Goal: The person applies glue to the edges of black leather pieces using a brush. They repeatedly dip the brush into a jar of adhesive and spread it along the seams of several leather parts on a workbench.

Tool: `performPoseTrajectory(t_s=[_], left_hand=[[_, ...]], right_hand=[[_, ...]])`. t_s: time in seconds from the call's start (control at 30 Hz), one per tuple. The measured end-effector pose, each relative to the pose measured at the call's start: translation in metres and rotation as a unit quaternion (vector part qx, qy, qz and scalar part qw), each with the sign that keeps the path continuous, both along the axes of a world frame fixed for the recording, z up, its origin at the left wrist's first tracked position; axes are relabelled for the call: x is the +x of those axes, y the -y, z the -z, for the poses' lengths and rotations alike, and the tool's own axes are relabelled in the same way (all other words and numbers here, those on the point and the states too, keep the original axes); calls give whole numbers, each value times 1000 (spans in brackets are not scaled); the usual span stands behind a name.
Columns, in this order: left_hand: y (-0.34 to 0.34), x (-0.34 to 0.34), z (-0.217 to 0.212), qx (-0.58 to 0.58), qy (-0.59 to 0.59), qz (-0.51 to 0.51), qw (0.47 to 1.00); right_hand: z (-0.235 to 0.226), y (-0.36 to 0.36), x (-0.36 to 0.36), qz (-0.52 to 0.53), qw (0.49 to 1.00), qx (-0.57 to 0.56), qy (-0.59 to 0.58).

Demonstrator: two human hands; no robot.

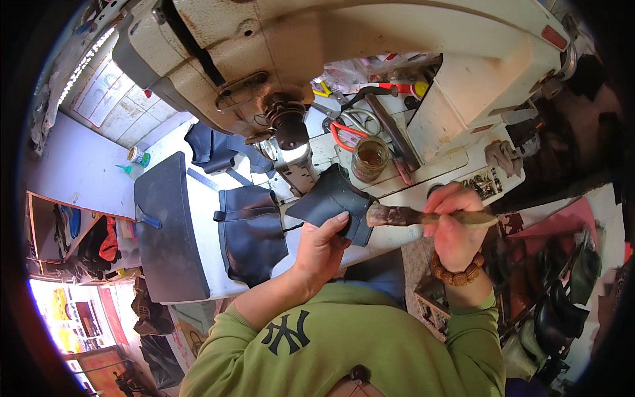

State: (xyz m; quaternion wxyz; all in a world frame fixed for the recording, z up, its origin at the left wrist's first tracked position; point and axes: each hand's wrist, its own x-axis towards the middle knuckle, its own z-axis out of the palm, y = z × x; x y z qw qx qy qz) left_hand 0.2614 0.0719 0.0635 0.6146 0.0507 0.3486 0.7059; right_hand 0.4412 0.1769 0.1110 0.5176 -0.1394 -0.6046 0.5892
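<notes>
My left hand [323, 248] grips a black leather piece [334, 205], thumb on top and fingers beneath. Between the fingers of my right hand [455, 221] is a glue brush [417, 217] with a worn, stained handle. Its broad tip points left and lies at the leather's right edge; whether they touch I cannot tell. Just beyond the leather stands an open glass jar [370, 159] with amber-brown contents. To the left, another stitched black leather piece [251, 231] with a strap lies flat on the white table [211, 261].
A large sewing machine [284, 40] arches over the table, its head [288, 126] close beyond my left hand. Behind the jar lie a hammer [393, 132] and orange-handled scissors [347, 135]. A dark board [169, 228] sits at left, more black leather [221, 149] at the back.
</notes>
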Motion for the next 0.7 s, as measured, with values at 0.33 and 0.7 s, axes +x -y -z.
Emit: performPoseTrajectory(t_s=[0.33, 0.7], left_hand=[[0, 1, -4, 17, -33, -23, 999], [0, -3, 4, 5, -16, 9, 1000]], right_hand=[[-9, 14, 7, -9, 981, 138, 133], [-4, 14, 2, 1, 979, 173, 113]])
